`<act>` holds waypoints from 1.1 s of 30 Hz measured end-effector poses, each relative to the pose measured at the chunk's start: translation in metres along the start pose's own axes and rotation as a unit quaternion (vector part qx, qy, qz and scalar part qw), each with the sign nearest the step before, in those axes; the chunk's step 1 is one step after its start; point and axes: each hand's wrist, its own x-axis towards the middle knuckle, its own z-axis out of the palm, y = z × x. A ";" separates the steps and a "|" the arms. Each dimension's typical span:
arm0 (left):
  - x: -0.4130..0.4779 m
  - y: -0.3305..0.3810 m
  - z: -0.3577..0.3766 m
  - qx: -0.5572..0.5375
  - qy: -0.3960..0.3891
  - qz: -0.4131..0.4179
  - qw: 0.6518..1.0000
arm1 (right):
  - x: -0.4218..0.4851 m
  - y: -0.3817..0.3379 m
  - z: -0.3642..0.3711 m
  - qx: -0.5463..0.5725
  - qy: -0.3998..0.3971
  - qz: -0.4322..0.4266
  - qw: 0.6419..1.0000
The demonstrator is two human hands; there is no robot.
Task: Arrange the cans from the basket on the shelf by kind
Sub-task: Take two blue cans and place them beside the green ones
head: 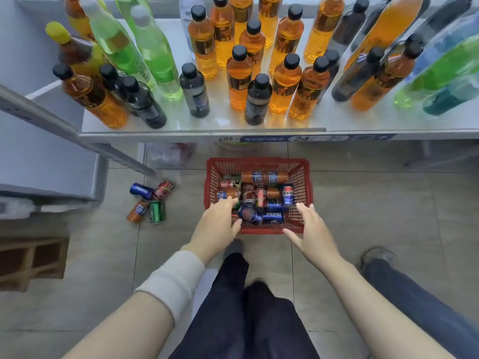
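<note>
The person's left grip (217, 224) is reaching down into the near left corner of the red basket (303, 172). It is released. Its fingers (228, 202) are lying stretched over the cans there and the thumb is touching the side of a blue can (249, 215), but nothing is being held. The right grip (311, 229) is hovering over the near right corner of the basket, also released, with the fingers spread and nothing in it. I cannot tell if it is touching the rim.

The basket is standing on the tiled floor (363, 216), just in front of the shelf (181, 126). The mixed cans (259, 195) are lying in it in a heap, blue, red and orange together, most of them on their side. One upright blue can (288, 194) is standing near the right wall.

Four loose cans (150, 200), one each of blue, red, orange and green, are lying close together on the floor. They are to the left of the basket and apart from it.

The shelf is carrying bottles (259, 60). Orange ones with black caps are standing in the middle with dark ones among them, and tall green ones are standing toward both ends.

A white sleeve (176, 278) is covering part of the left forearm. A leg in blue jeans (414, 294) is standing at the right.
</note>
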 end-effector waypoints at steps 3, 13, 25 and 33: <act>0.020 -0.012 0.022 -0.033 -0.033 -0.040 0.998 | 0.019 0.016 0.015 0.010 -0.028 0.036 0.999; 0.144 -0.071 0.182 -0.188 -0.064 -0.158 0.967 | 0.163 0.129 0.143 0.131 -0.052 0.142 0.980; 0.307 -0.161 0.369 -0.408 -0.057 -0.381 0.828 | 0.346 0.235 0.294 0.022 0.139 0.244 0.960; 0.328 -0.155 0.391 -0.540 -0.029 -0.459 0.705 | 0.377 0.235 0.310 -0.011 0.199 0.315 0.928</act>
